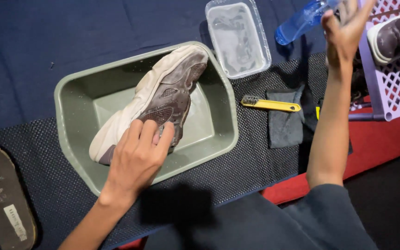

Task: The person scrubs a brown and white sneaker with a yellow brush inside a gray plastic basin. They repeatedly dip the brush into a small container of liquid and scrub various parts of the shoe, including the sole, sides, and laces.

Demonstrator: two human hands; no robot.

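While the shoe lies in the basin, the hands are well apart.
Left hand (137,155): fingers spread flat on the shoe's side, pressing it, not closed round it.
Shoe (163,95): grey and cream, on its side, slanting across the green basin (72,115), toe leaning on the far rim.
Right hand (346,34): raised at the top edge, fingers curled round a blue spray bottle (299,21).
Brush (269,104): yellow handle, on the black mat, touching a dark cloth (285,122).
Clear tub (237,37): just beyond the basin.
Purple basket (394,88): at the right, another shoe (399,34) on it.
Sandal (1,194): at the lower left.
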